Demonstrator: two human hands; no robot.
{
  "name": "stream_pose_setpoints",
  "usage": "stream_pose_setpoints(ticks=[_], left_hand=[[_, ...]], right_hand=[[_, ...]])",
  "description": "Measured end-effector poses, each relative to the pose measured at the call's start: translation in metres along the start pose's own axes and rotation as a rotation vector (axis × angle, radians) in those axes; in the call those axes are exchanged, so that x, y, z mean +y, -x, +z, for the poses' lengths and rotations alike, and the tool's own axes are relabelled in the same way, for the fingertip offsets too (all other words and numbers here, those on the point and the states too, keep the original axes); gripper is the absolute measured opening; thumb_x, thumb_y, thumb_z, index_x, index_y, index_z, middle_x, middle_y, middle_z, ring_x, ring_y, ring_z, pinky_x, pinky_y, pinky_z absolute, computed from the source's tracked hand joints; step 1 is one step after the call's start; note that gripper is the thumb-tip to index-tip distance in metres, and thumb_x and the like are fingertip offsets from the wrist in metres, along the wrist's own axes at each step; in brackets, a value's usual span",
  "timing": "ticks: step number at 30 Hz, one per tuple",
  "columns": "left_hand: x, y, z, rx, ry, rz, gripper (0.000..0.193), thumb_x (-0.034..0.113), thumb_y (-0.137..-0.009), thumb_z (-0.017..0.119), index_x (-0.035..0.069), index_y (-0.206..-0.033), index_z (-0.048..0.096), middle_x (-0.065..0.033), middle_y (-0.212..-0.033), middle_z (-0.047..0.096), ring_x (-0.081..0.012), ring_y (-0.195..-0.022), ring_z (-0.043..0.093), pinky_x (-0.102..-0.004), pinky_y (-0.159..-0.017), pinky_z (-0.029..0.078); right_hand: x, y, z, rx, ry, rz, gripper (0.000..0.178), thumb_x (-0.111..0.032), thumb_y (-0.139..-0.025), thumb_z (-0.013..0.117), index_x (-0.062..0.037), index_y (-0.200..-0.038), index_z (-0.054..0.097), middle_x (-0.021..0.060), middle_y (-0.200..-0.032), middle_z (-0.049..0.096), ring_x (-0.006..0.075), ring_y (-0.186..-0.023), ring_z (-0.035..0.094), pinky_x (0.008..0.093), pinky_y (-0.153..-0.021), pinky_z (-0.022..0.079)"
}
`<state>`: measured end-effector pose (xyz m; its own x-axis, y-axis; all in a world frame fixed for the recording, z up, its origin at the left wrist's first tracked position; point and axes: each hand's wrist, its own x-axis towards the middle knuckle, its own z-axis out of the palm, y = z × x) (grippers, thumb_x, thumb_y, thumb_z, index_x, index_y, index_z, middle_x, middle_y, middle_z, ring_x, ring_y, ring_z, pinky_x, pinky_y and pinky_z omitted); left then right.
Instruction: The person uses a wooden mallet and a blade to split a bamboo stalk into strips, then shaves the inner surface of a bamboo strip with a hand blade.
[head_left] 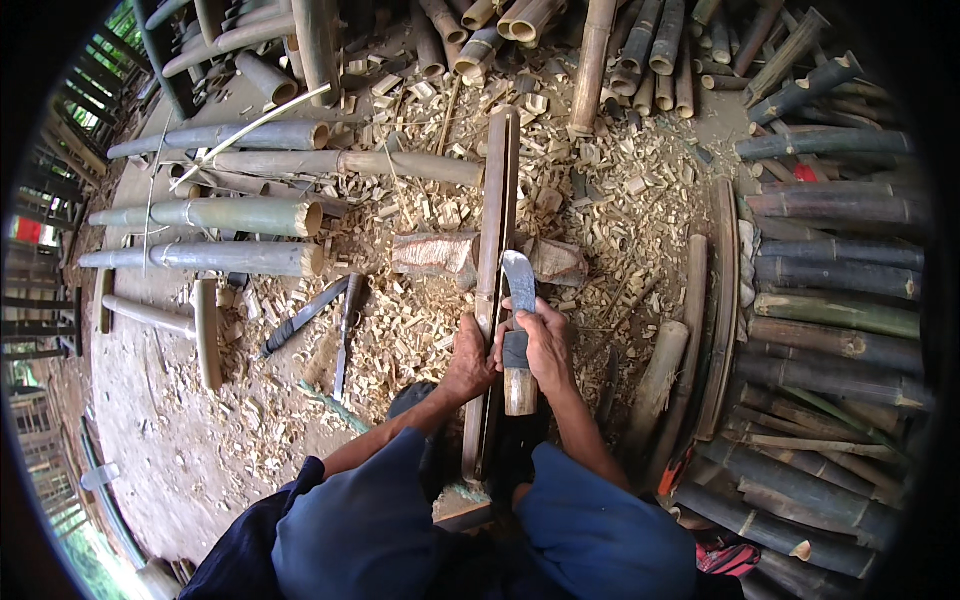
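A long split bamboo pole [490,240] runs away from between my knees, lying across a short notched wooden log [435,256]. My left hand [468,362] is closed around the pole's near part. In my right hand [545,345] is a billhook [520,280] with a curved grey blade and a black-wrapped wooden handle. The blade points away from me, just right of the pole, and the handle's butt faces my lap. Both hands are close together, and my right fingertips are partly hidden behind the billhook.
Wood chips [390,320] cover the ground. Two other blades, one a black-handled machete [300,318], lie at left near thick bamboo poles [210,258]. Stacked bamboo [840,270] lines the right side, and more cut bamboo lies at the far end. An upright pole [594,70] stands beyond the log.
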<state>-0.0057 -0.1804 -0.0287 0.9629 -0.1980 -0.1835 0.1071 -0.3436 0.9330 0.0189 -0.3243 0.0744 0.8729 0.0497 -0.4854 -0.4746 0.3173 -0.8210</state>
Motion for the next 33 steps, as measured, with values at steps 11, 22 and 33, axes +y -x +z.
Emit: stream_pose_setpoints(ticks=[11,22,33], left_hand=[[0.008,-0.002,-0.004,0.082,-0.065,0.092,0.047,0.03,-0.092,0.069,-0.003,-0.104,0.038,-0.0224,-0.079,0.055,-0.0365,-0.07,0.057,-0.0504,-0.063,0.045],[0.007,-0.002,-0.001,-0.004,0.042,-0.042,0.048,0.029,-0.096,0.066,-0.004,-0.111,0.036,-0.0303,-0.094,0.053,-0.0423,-0.09,0.056,-0.0535,-0.08,0.046],[0.011,0.004,-0.01,-0.046,-0.035,-0.056,0.057,0.038,-0.096,0.066,-0.005,-0.119,0.035,-0.0321,-0.102,0.049,-0.047,-0.098,0.051,-0.056,-0.089,0.041]], right_hand=[[-0.02,-0.021,-0.003,-0.011,-0.021,-0.013,0.029,-0.018,-0.099,0.049,0.0029,-0.116,0.06,0.0154,-0.07,0.065,0.026,-0.048,0.063,0.0394,-0.045,0.055],[-0.045,-0.057,-0.005,0.004,0.1,-0.065,0.031,-0.017,-0.098,0.05,0.0053,-0.118,0.057,0.0158,-0.071,0.066,0.0252,-0.049,0.065,0.0415,-0.043,0.057],[-0.115,-0.151,0.009,0.118,0.284,-0.176,0.026,-0.012,-0.099,0.047,0.0044,-0.113,0.062,0.0168,-0.074,0.069,0.0246,-0.052,0.067,0.04,-0.041,0.059]])
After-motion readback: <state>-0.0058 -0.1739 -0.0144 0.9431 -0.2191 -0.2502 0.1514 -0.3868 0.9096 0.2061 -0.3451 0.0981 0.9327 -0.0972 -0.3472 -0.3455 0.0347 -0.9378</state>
